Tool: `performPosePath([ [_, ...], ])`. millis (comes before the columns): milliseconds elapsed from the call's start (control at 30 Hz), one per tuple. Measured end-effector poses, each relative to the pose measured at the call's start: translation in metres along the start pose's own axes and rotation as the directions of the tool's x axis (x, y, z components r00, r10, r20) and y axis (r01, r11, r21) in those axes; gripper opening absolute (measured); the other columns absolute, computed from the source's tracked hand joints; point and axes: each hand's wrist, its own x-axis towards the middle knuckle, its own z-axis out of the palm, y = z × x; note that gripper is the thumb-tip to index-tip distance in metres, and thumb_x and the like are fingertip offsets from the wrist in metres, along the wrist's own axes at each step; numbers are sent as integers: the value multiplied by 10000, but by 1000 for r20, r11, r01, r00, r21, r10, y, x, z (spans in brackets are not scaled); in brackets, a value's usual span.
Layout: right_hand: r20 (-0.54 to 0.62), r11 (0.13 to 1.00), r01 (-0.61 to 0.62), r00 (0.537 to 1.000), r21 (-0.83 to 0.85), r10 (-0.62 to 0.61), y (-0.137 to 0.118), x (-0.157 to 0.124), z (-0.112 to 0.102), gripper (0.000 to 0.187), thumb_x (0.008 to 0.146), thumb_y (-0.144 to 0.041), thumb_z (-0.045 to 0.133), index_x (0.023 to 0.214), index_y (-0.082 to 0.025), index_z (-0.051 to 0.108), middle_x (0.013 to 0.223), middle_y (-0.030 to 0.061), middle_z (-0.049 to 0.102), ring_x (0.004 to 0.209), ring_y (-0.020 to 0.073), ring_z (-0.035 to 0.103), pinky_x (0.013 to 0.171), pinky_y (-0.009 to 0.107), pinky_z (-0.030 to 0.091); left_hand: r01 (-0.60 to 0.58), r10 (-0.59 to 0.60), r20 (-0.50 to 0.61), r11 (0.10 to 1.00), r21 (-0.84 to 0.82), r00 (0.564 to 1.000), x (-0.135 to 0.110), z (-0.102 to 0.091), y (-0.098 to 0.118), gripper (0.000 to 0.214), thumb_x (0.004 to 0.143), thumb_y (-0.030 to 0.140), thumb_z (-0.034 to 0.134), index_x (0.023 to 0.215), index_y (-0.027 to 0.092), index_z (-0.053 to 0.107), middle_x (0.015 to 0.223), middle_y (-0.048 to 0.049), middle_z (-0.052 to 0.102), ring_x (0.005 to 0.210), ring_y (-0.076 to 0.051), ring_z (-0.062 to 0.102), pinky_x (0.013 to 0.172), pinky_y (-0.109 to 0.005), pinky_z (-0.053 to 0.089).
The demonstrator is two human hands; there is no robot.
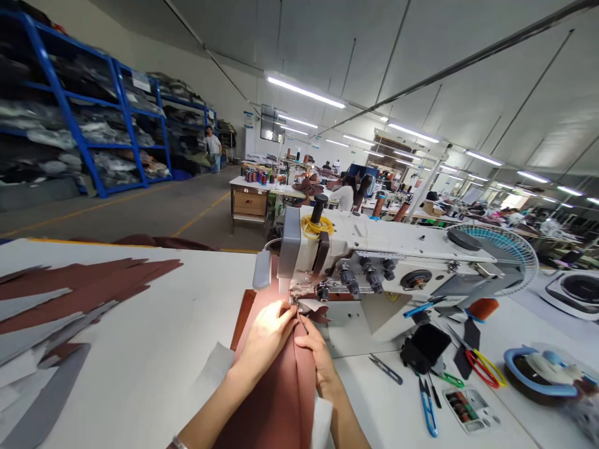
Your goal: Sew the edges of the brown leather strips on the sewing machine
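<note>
Reddish-brown material (266, 399), fabric or leather, runs lengthwise under the head of a white sewing machine (369, 237), with a seam or fold line along it. Close to the presser foot (294, 300), my left hand (264, 330) is closed, its thumb and fingertips pinching the material. My right hand (319, 357) grips the right edge a little nearer to me, thumb on top and fingers partly hidden. A thin dark strip or tool lies between the two hands; I cannot tell which. White backing shows under the material beside my right wrist.
Cut brown and grey pieces (93, 287) lie on the left of the white table (178, 324). To the right are thread snips (428, 405), red-and-yellow scissors (484, 368), a black box (425, 347) and a bobbin tray (470, 410). Blue shelving (70, 118) and co-workers are behind.
</note>
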Motion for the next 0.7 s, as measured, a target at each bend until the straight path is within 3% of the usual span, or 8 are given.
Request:
performPosePath([
  [133, 69, 1000, 18, 997, 17, -19, 4, 3, -8, 563, 657, -89, 600, 1195, -250, 643, 1180, 12, 711, 1106, 228, 639, 1031, 366, 416, -80, 85, -57, 994, 77, 995, -5, 4, 1, 284, 992, 230, 389, 1081, 194, 656, 1024, -70, 683, 883, -170, 642, 710, -270, 541],
  [233, 64, 1000, 3, 998, 25, -5, 6, 4, -14, 540, 680, -94, 608, 1193, -258, 647, 1206, 5, 699, 1117, 209, 633, 1048, 348, 395, -75, 80, -41, 990, 121, 996, -6, 5, 1, 282, 989, 198, 382, 1093, 189, 644, 1060, -78, 677, 934, -175, 641, 652, -244, 539],
  [400, 47, 999, 2, 999, 50, -5, 8, 5, -18, 539, 676, -95, 617, 1191, -254, 644, 1240, -1, 683, 1148, 195, 613, 1060, 334, 385, -180, 174, 60, 975, 132, 983, -8, 3, 4, 321, 969, 136, 335, 1065, 168, 640, 1125, -99, 668, 1142, -224, 601, 902, -363, 560],
  [533, -19, 996, -63, 998, 62, 65, 9, 6, -21, 541, 642, -108, 646, 1166, -243, 651, 1121, 8, 732, 1030, 210, 660, 975, 357, 457, -232, 205, 152, 953, 194, 967, -15, -1, 8, 388, 956, 102, 283, 1131, 158, 625, 1061, -95, 701, 1004, -217, 668, 896, -383, 564],
  [700, -39, 987, -93, 994, 132, 98, 8, 8, -22, 489, 646, -149, 697, 1129, -221, 671, 1035, 27, 754, 955, 209, 681, 893, 347, 512, -197, 175, 121, 960, 199, 977, -17, -5, 13, 365, 993, 206, 309, 1150, 121, 628, 1102, -121, 702, 1046, -249, 658, 919, -412, 544],
])
